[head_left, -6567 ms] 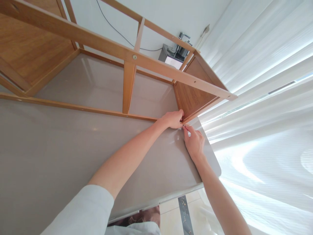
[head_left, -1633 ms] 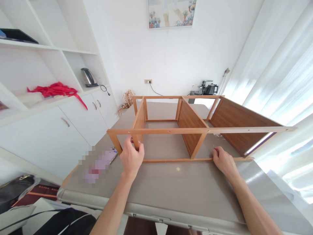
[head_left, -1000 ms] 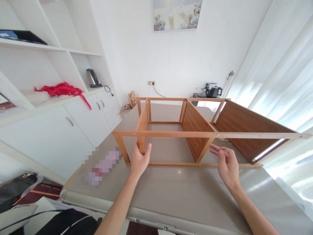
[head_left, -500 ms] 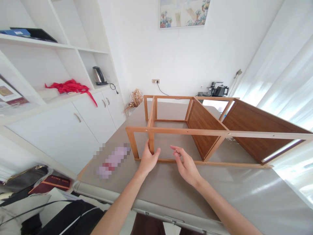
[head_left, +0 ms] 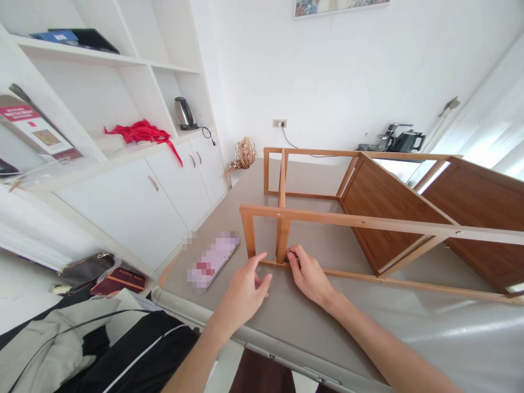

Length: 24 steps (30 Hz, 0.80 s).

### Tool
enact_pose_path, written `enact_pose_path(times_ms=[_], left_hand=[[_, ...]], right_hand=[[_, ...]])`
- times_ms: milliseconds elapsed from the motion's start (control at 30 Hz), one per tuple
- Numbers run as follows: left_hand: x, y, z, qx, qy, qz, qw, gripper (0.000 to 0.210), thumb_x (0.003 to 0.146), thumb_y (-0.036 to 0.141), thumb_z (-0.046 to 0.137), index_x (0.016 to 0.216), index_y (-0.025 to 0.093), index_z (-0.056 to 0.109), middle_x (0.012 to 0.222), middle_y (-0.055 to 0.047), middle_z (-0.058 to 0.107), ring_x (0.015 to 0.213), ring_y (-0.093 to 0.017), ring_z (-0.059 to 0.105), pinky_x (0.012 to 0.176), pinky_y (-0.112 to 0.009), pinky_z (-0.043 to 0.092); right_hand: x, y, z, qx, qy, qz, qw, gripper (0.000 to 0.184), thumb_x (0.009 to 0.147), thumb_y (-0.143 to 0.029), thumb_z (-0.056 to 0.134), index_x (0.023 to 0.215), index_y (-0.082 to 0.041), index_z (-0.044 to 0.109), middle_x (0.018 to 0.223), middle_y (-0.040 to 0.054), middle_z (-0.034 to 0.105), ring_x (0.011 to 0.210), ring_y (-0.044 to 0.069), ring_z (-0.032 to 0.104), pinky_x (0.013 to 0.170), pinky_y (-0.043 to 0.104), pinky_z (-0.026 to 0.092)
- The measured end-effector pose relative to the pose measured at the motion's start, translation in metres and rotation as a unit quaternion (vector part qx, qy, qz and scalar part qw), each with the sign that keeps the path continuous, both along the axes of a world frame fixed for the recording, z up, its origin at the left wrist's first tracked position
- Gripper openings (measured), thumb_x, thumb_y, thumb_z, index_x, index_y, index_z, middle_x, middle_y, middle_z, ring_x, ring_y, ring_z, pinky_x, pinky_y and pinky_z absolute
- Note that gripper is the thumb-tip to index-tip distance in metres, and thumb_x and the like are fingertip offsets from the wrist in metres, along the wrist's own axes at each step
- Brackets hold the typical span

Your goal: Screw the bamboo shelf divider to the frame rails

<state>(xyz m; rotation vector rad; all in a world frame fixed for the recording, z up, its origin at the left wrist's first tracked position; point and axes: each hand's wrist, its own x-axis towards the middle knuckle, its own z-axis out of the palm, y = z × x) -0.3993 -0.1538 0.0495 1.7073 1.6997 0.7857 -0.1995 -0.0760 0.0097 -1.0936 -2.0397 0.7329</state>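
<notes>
A wooden shelf frame [head_left: 327,218] lies on its side on the grey-topped table, with slatless brown shelf panels [head_left: 393,210] standing across it. Close to the frame's lower rail, my left hand [head_left: 245,286] holds nothing; its fingers are apart and slightly curled. The fingers of my right hand [head_left: 309,275] are pinched together at the foot of the wooden crosspiece [head_left: 282,240], just above the lower rail. Whatever small thing sits between those fingertips is mostly hidden.
A pixelated pink, phone-like object [head_left: 215,259] lies on the table [head_left: 262,316] left of the frame. White cabinets [head_left: 164,185] stand along the left, with a kettle [head_left: 185,113] and red cloth [head_left: 143,132] on them. Clothes and bags [head_left: 123,344] are piled at lower left.
My left hand has let go of the crosspiece and drawn down toward me. My right hand has moved left to the crosspiece's foot. The view has turned left and down.
</notes>
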Motion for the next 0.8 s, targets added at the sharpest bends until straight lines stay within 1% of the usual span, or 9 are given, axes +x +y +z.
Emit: enact_pose_path(times_ms=[33,100,167,267,400,500,667,733,800], left_hand=[[0.003,0.005,-0.003,0.005,0.031,0.001,0.999,0.049,0.094,0.035,0.051,0.142,0.025,0.048,0.091,-0.005,0.076,0.076,-0.022,0.073,0.085,-0.040,0.056],[0.007,0.014,-0.011,0.021,0.069,-0.006,0.997,0.049,0.093,0.033,0.052,0.141,0.026,0.048,0.116,-0.009,0.073,0.087,-0.025,0.074,0.084,-0.039,0.055],[0.010,0.022,-0.019,0.039,0.093,-0.009,0.995,0.046,0.094,0.032,0.052,0.139,0.029,0.049,0.130,-0.008,0.067,0.100,-0.027,0.072,0.084,-0.039,0.055],[0.012,0.029,-0.031,0.056,0.115,-0.015,0.992,0.043,0.095,0.027,0.050,0.138,0.031,0.049,0.131,-0.005,0.067,0.111,-0.027,0.069,0.087,-0.038,0.054],[0.015,0.034,-0.037,0.050,0.141,-0.005,0.989,0.038,0.098,0.024,0.045,0.134,0.031,0.053,0.124,-0.004,0.072,0.103,-0.027,0.072,0.076,-0.035,0.055],[0.016,0.037,-0.037,0.042,0.142,-0.006,0.989,0.037,0.099,0.024,0.043,0.133,0.032,0.056,0.119,-0.002,0.074,0.097,-0.026,0.074,0.073,-0.034,0.055],[0.018,0.040,-0.037,0.028,0.138,-0.029,0.990,0.040,0.100,0.024,0.038,0.137,0.031,0.053,0.126,-0.003,0.070,0.102,-0.027,0.072,0.077,-0.036,0.056],[0.014,0.032,-0.029,0.014,0.133,-0.046,0.990,0.045,0.100,0.025,0.039,0.143,0.031,0.047,0.136,-0.005,0.064,0.107,-0.027,0.070,0.080,-0.037,0.057],[0.000,0.017,-0.011,-0.005,0.118,-0.094,0.989,0.051,0.098,0.030,0.044,0.149,0.034,0.041,0.151,-0.005,0.050,0.109,-0.026,0.070,0.086,-0.038,0.057]], right_hand=[[0.001,-0.001,-0.002,0.008,-0.013,-0.003,1.000,0.019,0.104,-0.035,0.032,0.101,-0.024,0.047,0.095,0.0050,0.068,0.082,0.020,0.065,0.075,0.033,0.048],[0.002,-0.002,-0.005,0.037,-0.049,-0.007,0.998,0.019,0.104,-0.032,0.032,0.102,-0.024,0.048,0.094,0.0048,0.068,0.081,0.020,0.064,0.074,0.033,0.048],[0.003,-0.003,-0.007,0.072,-0.082,-0.007,0.994,0.019,0.104,-0.030,0.032,0.103,-0.024,0.049,0.091,0.0045,0.068,0.079,0.019,0.063,0.072,0.032,0.048],[0.002,-0.002,-0.008,0.100,-0.107,-0.009,0.989,0.018,0.104,-0.028,0.033,0.102,-0.023,0.050,0.085,0.0032,0.066,0.074,0.019,0.062,0.069,0.031,0.047],[0.000,-0.001,-0.006,0.109,-0.111,-0.006,0.988,0.015,0.104,-0.026,0.034,0.101,-0.023,0.049,0.080,0.0013,0.063,0.070,0.018,0.060,0.066,0.030,0.046],[0.000,-0.001,-0.005,0.103,-0.100,0.006,0.990,0.012,0.103,-0.024,0.037,0.100,-0.024,0.049,0.080,0.0009,0.063,0.071,0.017,0.061,0.066,0.030,0.047],[0.002,-0.002,-0.004,0.115,-0.090,0.015,0.989,0.012,0.102,-0.021,0.039,0.104,-0.025,0.050,0.086,0.0024,0.066,0.075,0.017,0.064,0.068,0.029,0.051],[0.002,-0.002,-0.004,0.119,-0.086,0.018,0.989,0.013,0.101,-0.020,0.040,0.105,-0.025,0.051,0.087,0.0027,0.067,0.077,0.017,0.065,0.069,0.030,0.053],[0.003,-0.001,-0.004,0.117,-0.073,0.022,0.990,0.015,0.100,-0.019,0.041,0.108,-0.025,0.052,0.091,0.0034,0.068,0.080,0.018,0.067,0.072,0.030,0.055]])
